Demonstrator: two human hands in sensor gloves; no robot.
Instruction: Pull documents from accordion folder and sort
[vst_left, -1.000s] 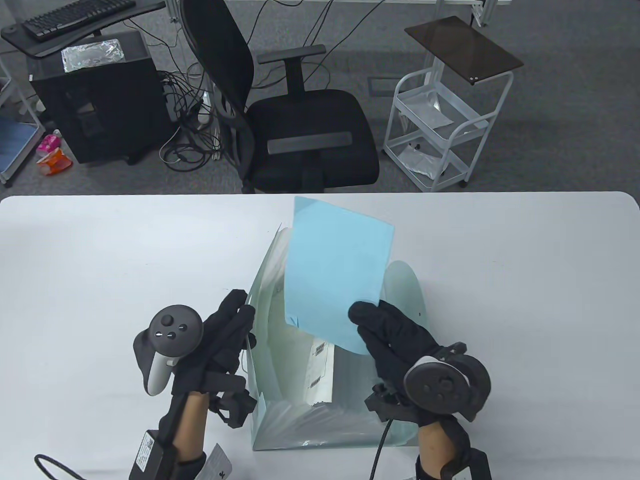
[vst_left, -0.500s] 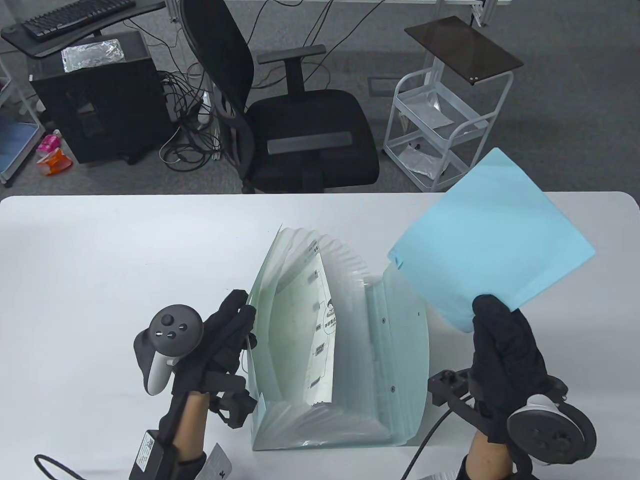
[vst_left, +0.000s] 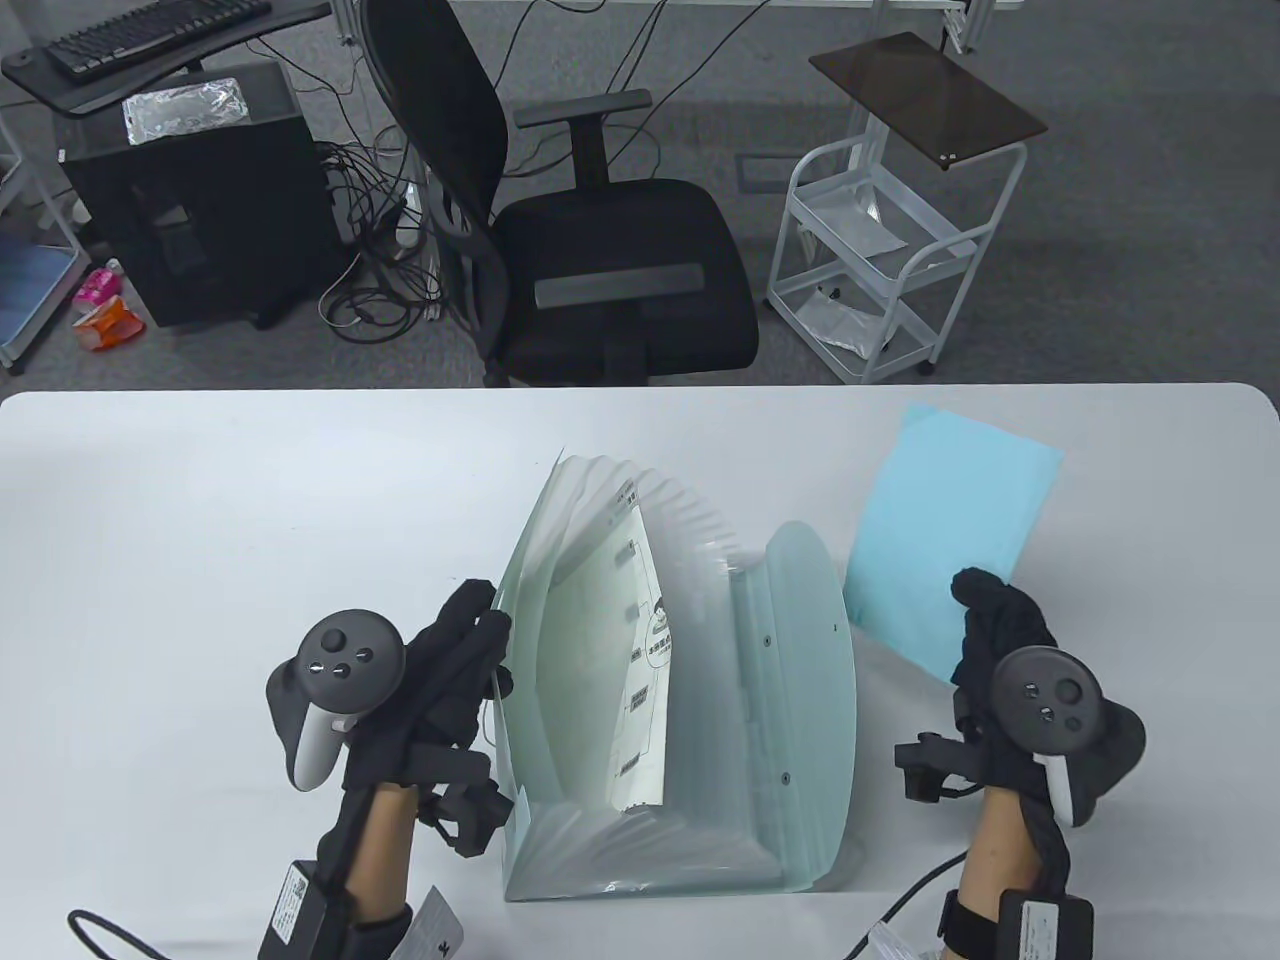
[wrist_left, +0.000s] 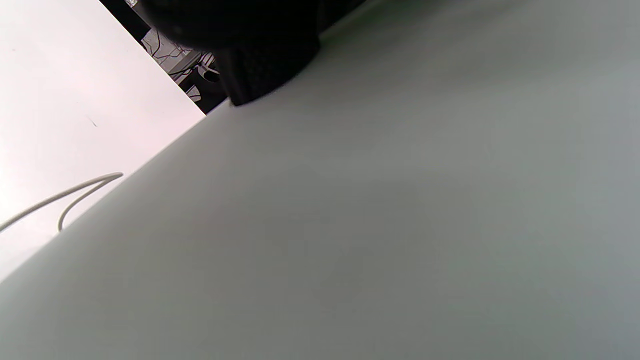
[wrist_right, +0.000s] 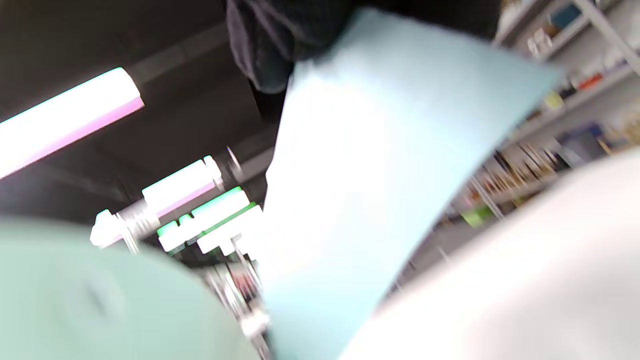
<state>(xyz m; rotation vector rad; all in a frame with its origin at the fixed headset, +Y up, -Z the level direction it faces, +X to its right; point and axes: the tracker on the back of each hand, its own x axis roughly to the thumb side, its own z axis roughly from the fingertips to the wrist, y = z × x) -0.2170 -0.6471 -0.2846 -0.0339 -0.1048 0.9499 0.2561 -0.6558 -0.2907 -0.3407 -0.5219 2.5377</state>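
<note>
A pale green accordion folder (vst_left: 690, 700) stands fanned open in the middle of the table, with a printed white sheet (vst_left: 640, 690) in a left pocket. My left hand (vst_left: 455, 665) grips the folder's left wall; that wall fills the left wrist view (wrist_left: 400, 225). My right hand (vst_left: 995, 625) holds the near corner of a light blue sheet (vst_left: 945, 530), low over the table right of the folder. In the right wrist view the blue sheet (wrist_right: 370, 165) hangs from my fingers (wrist_right: 280, 45), blurred, beside the folder's flap (wrist_right: 100, 300).
The white table (vst_left: 200, 520) spreads wide on both sides. Behind its far edge stand a black office chair (vst_left: 590, 240), a white wire cart (vst_left: 880, 260) and a black computer case (vst_left: 190, 190).
My right hand drew the blue sheet up out of the folder, swung it to the right, then lowered it toward the table. My left hand and the folder stayed put.
</note>
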